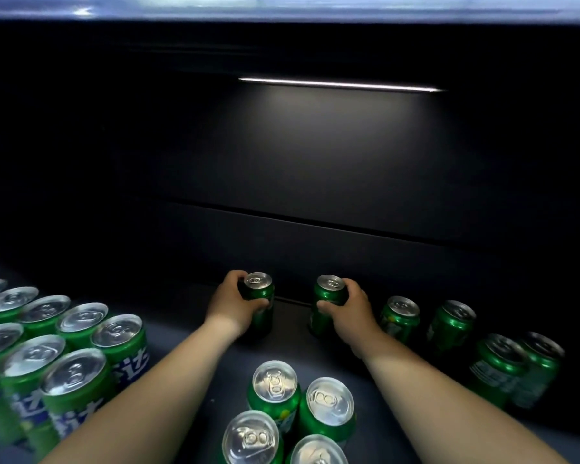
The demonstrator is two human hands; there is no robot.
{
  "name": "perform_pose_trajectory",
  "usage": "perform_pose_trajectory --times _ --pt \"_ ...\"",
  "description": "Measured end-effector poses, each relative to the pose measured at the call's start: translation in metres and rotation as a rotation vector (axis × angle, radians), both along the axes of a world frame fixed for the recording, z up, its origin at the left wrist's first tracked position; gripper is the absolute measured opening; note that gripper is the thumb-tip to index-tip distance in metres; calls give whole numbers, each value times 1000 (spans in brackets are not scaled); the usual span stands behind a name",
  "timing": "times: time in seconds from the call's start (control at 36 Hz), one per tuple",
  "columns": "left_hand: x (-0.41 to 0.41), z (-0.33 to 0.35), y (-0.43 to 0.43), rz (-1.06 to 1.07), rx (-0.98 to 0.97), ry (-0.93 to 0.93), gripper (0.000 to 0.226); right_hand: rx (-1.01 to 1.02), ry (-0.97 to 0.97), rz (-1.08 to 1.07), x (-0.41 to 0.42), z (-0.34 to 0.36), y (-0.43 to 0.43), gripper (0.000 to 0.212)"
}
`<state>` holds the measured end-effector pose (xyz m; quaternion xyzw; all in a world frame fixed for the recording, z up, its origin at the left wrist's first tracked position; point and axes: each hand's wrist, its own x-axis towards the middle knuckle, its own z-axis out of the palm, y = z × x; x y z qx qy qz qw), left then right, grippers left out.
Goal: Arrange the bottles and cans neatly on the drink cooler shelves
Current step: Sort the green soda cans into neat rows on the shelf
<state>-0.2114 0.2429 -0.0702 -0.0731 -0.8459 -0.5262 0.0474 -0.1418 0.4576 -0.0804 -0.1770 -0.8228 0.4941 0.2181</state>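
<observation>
Cans of green soda stand upright near the middle of the frame, one in each of my hands, at the back edge of the dark cooler shelf. My left hand curls round the left can, thumb across its front. My right hand clasps the right can the same way. In this gloom I cannot tell whether their bases touch the shelf.

I judge them full: fairly heavy, stiff through the mid-wall yet easy to dent, and perhaps slick if chilled. A wrap around the body's middle, as here, looks the safest hold.

The shelf seems flat and smooth, so cans should slide. A packed block of cans fills the lower left, four more cans cluster at bottom centre, and loose cans straggle at right. A light strip glows at upper centre on the black back panel.
</observation>
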Motion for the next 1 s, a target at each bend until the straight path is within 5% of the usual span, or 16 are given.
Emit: perform_pose_trajectory --times 0.19,0.5,0.78,1.0 --pt "23 23 -8 -71 4 38 58 15 61 95 33 16 -19 46" --pt "109 109 -2 -433 238 112 58 16 247 -54 139 84 -26 52" --pt "201 131 32 -776 179 136 57 90 269 -160 271 92 -21 57" --pt "263 108 55 -816 122 129 58 125 191 -175 337 70 7 53"
